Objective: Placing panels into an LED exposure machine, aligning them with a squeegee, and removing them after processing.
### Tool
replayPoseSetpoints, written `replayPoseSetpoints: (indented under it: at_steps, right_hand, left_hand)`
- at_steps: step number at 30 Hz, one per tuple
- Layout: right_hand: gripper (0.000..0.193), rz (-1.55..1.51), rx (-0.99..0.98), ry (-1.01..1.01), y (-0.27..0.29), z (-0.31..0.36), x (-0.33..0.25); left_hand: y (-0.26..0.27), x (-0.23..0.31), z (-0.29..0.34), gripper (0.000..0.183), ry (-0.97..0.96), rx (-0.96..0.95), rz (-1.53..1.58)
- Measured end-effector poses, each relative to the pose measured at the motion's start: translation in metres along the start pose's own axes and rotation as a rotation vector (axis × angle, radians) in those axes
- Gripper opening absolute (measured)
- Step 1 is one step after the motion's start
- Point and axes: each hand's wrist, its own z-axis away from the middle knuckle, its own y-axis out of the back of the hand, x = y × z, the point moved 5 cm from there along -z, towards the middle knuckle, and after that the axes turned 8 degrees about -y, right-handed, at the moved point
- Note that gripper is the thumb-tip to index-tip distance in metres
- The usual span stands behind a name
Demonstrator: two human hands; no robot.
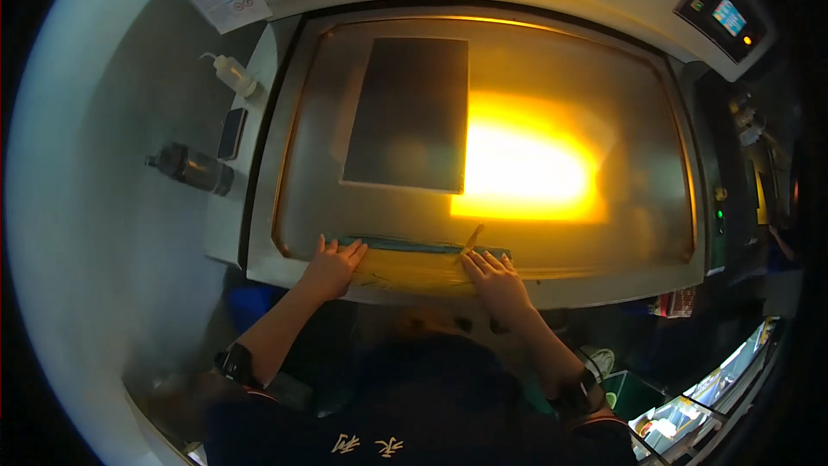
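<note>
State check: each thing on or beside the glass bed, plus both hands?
Left hand: flat, pressing the tape strip's left end.
Right hand: flat on the strip's right end.
Tape strip: lying along the bed's front edge.
Dark panel: flat on glass.
Squeeze bottle: lying down.
Control screen: lit.

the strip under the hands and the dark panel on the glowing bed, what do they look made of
The strip looks like thin teal tape or film: flat, long, slightly glossy, with both hands pressed at its ends. The dark panel looks like a rigid matte sheet, perhaps plastic or coated metal; its edges are straight and it reflects little.
</note>
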Motion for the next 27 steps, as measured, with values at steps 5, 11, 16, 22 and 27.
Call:
replayPoseSetpoints:
  at_steps: [5,11,16,22,27]
  right_hand:
    - [0.069,-0.074,0.228,0.024,0.022,-0.133,0.026]
    - [0.072,-0.024,0.005,-0.137,0.078,-0.41,0.156]
    - [0.073,0.259,0.344,-0.056,0.082,-0.551,0.202]
    - [0.076,0.223,0.331,-0.079,0.086,-0.561,0.201]
    - [0.078,0.162,0.281,-0.114,0.068,-0.495,0.17]
  left_hand:
    - [0.05,-0.108,-0.08,0.068,-0.074,0.185,0.105]
    - [0.162,-0.29,-0.288,0.069,0.032,0.119,0.444]
    - [0.189,-0.369,-0.386,0.064,0.043,0.595,0.084]
    - [0.205,-0.378,-0.389,0.064,0.182,0.553,0.097]
    - [0.16,-0.332,-0.341,0.075,0.161,0.469,0.048]
